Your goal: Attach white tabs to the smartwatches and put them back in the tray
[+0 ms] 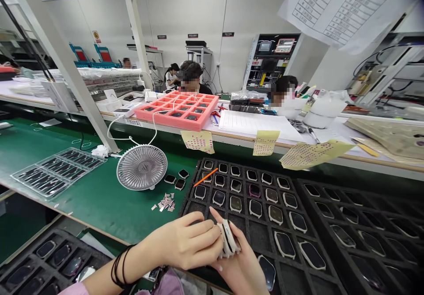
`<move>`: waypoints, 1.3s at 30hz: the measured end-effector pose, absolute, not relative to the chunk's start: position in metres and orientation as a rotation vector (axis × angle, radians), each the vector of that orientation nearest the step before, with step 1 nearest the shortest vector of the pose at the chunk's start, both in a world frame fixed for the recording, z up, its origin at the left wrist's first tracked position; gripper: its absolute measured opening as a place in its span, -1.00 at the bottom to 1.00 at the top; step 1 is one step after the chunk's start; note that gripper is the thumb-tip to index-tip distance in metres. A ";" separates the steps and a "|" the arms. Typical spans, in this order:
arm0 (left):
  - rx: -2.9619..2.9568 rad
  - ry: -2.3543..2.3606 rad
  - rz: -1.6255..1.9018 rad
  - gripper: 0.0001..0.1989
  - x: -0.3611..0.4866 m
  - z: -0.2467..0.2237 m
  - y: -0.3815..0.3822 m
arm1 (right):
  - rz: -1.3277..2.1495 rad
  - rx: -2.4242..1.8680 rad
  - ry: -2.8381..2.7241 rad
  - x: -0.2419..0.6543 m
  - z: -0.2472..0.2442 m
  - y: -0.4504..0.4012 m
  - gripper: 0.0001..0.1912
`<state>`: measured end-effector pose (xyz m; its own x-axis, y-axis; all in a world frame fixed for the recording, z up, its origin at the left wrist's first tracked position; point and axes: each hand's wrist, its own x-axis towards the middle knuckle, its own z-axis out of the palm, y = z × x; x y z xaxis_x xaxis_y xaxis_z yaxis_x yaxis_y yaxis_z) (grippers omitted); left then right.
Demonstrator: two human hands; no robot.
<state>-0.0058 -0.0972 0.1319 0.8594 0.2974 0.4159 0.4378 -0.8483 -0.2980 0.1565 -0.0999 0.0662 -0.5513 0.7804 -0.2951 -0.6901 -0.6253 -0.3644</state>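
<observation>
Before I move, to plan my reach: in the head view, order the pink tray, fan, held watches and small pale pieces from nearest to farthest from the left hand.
From the left hand:
1. Held watches, touching it, on its right.
2. Small pale pieces, ahead and left.
3. Fan, farther left, past the pieces.
4. Pink tray, raised, beyond the fan.

A green bench runs across the view. Taking the fan standing on it as the clock's centre, a clear tray lies at 9 o'clock. A white wad sits near 10, a paper slip farther out that way. Three watches lie between 3 and 4, chips near 5. Farther toward 4 lies a black tray, with a second tray beyond.
</observation>
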 end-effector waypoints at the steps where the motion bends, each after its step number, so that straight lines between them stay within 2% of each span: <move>1: -2.643 -0.552 -0.509 -0.81 -0.006 0.132 -0.097 | 2.178 -0.547 -0.257 0.156 0.066 -0.100 -0.59; 14: -2.536 -0.517 -0.705 -0.81 -0.002 0.118 -0.094 | 2.269 -0.450 -0.197 0.162 0.067 -0.097 -0.56; 21: -3.147 -0.798 -0.930 -0.92 -0.006 0.130 -0.093 | 2.243 -0.511 -0.514 0.168 0.070 -0.100 -0.42; 27: -3.556 -1.246 -1.107 -0.56 -0.005 0.129 -0.090 | 2.290 -0.673 -0.650 0.175 0.054 -0.108 -0.37; 31: -3.631 -1.293 -1.041 -0.52 -0.007 0.116 -0.088 | 2.365 -0.698 -0.657 0.171 0.031 -0.114 -0.25; 35: -3.685 -1.351 -1.024 -0.41 -0.012 0.106 -0.089 | 2.364 -0.730 -0.647 0.161 0.013 -0.120 -0.26; 39: -3.762 -1.321 -1.087 -0.38 -0.020 0.101 -0.091 | 2.391 -0.707 -0.608 0.149 0.006 -0.121 -0.12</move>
